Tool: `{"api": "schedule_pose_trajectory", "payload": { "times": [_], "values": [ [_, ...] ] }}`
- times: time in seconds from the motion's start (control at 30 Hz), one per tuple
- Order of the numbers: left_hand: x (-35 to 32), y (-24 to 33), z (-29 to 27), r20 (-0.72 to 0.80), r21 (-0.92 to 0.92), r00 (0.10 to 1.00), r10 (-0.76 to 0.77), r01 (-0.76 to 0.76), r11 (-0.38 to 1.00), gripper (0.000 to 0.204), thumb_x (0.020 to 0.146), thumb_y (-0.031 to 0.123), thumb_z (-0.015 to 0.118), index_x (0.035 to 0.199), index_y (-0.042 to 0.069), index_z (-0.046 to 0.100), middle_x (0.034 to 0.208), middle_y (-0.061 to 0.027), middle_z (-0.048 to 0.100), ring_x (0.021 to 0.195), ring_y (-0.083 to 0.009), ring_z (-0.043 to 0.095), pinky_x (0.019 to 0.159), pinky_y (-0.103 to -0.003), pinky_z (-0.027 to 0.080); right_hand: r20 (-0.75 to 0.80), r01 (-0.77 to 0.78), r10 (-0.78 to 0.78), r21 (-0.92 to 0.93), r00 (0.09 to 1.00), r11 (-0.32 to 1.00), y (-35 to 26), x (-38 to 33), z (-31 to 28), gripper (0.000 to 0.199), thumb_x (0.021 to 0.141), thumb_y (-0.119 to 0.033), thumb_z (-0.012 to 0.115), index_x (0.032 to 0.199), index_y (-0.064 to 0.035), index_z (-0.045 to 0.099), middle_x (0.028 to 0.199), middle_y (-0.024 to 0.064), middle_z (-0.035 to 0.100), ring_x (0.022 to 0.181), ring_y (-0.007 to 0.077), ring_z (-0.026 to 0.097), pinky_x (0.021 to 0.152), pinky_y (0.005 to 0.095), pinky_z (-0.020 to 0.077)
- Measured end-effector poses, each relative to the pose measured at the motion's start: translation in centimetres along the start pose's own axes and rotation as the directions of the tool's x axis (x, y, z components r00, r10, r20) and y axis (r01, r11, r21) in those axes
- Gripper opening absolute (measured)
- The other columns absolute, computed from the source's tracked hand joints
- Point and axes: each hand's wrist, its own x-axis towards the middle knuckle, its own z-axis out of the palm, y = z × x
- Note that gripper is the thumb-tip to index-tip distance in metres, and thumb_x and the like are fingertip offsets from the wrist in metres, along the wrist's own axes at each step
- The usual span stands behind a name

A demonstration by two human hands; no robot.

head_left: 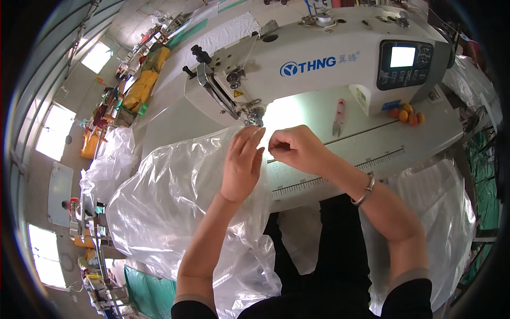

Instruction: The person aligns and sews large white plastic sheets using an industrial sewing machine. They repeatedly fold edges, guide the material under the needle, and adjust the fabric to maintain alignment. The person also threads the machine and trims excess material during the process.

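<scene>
A white sewing machine (313,66) stands in front of me, its lit needle area close to both hands. My left hand (241,165) lies over the right edge of a clear plastic sheet (180,186), just below the presser foot (256,115). Its fingers are stretched out and lightly bent, the thumb apart from them. Right of it, my right hand (300,149) is closed in a pinch above the machine bed. Whatever its fingertips may hold is too small to make out. The sheet hangs over the table's front edge on the left.
Pink thread snips (339,118) lie on the machine bed, right of my right hand. Several small orange and red round things (408,114) sit by the machine's base. A printed ruler (334,175) runs along the front edge. More clear plastic (425,223) hangs at the right.
</scene>
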Motion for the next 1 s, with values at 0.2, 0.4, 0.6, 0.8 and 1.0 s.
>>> {"api": "schedule_pose_trajectory", "payload": {
  "times": [0.2,0.4,0.6,0.8,1.0],
  "values": [
    [-0.4,-0.8,-0.8,0.021,-0.118,0.953,-0.301,0.302,0.946,0.019,0.085,0.0,0.063,0.104,0.003,0.061,0.099,-0.0108,0.066,0.091,-0.0256,0.065,0.079,-0.035,0.048,-0.259,-0.043,0.004,-0.142,0.966,0.989,1.4,1.6,0.6,0.01,0.08,-0.014,0.069,0.083,-0.0038,0.069,0.07,0.01,0.068,0.065,0.0267,0.066,0.063,0.0359,0.0517],
    [-1.1,-1.6,-0.8,-0.042,-0.177,0.921,-0.386,0.374,0.911,0.013,0.088,0.001,0.062,0.101,0.003,0.063,0.095,-0.0062,0.068,0.086,-0.0167,0.064,0.077,-0.03,0.049,-0.251,-0.194,0.116,-0.314,0.961,0.929,1.8,4.7,2.7,0.016,0.077,-0.018,0.072,0.089,-0.007,0.07,0.068,0.0078,0.067,0.07,0.0259,0.066,0.067,0.038,0.0506],
    [-1.0,-1.2,-1.4,-0.044,-0.124,0.936,-0.349,0.341,0.932,0.015,0.085,-0.001,0.063,0.1,0.001,0.062,0.098,-0.0107,0.067,0.09,-0.0231,0.064,0.081,-0.034,0.049,-0.199,-0.215,0.159,-0.303,0.967,0.928,2.9,5.2,2.8,0.023,0.078,-0.024,0.073,0.081,-0.0023,0.066,0.072,0.0136,0.066,0.069,0.0313,0.064,0.066,0.0393,0.0495],
    [0.0,-0.1,-2.8,-0.134,0.04,0.985,-0.112,0.118,0.992,0.022,0.083,-0.008,0.059,0.103,-0.001,0.062,0.109,-0.0147,0.062,0.101,-0.0313,0.061,0.084,-0.038,0.05,0.003,-0.067,0.071,-0.271,0.997,0.96,1.0,1.6,1.3,0.01,0.082,-0.014,0.067,0.082,-0.0041,0.066,0.081,0.0102,0.067,0.072,0.028,0.064,0.065,0.0364,0.0488],
    [0.7,0.7,-2.0,0.345,-0.274,0.939,-0.004,0.104,0.956,0.017,0.085,-0.008,0.059,0.099,-0.001,0.063,0.086,-0.0115,0.066,0.08,-0.0255,0.063,0.079,-0.033,0.048,-0.004,-0.007,0.008,0.011,1.0,1.0,-3.3,-2.4,-1.2,0.007,0.081,-0.009,0.069,0.081,-0.0031,0.065,0.078,0.009,0.067,0.069,0.0224,0.065,0.064,0.0319,0.0495]
  ]
}}
